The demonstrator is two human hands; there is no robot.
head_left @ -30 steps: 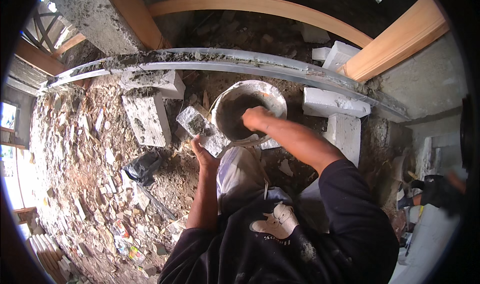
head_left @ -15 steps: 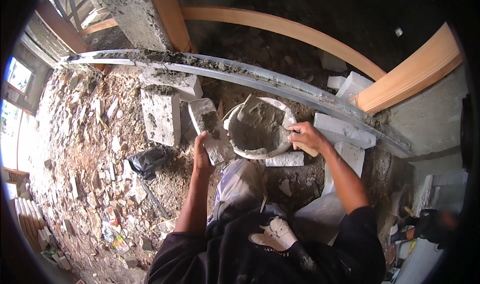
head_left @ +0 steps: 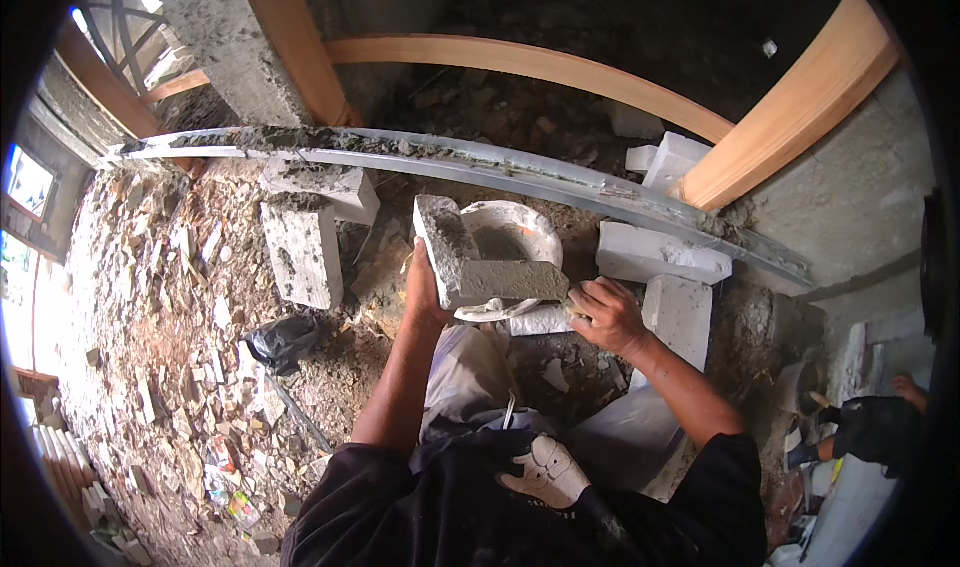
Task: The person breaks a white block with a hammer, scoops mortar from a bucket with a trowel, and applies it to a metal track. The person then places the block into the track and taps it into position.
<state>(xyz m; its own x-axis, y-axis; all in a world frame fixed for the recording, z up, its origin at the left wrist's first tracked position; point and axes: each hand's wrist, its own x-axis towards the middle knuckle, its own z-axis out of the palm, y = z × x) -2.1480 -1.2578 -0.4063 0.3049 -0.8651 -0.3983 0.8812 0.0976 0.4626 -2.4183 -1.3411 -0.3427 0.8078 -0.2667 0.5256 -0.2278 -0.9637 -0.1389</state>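
My left hand (head_left: 428,285) grips a pale masonry block (head_left: 436,229) by its left side and holds it tilted above my knee. Grey mortar coats part of the block. My right hand (head_left: 608,317) is closed round the handle of a trowel, mostly hidden by my fingers. A mortar-covered flat shape, apparently the trowel blade (head_left: 515,279), reaches from this hand to the block's near end. Behind both stands a round white bucket (head_left: 540,229) smeared with mortar, its front partly hidden by block and trowel.
A metal channel (head_left: 400,162) topped with mortar crosses ahead, beside wooden frame posts (head_left: 790,107). Pale blocks lie left (head_left: 305,252) and right (head_left: 660,252). A black plastic bag (head_left: 282,342) rests on rubble (head_left: 165,327). Another person's dark-clothed limb (head_left: 868,432) shows at the right edge.
The trowel has come out of the bucket and now meets the block. My left hand has raised and turned the block rightward, in front of the bucket.
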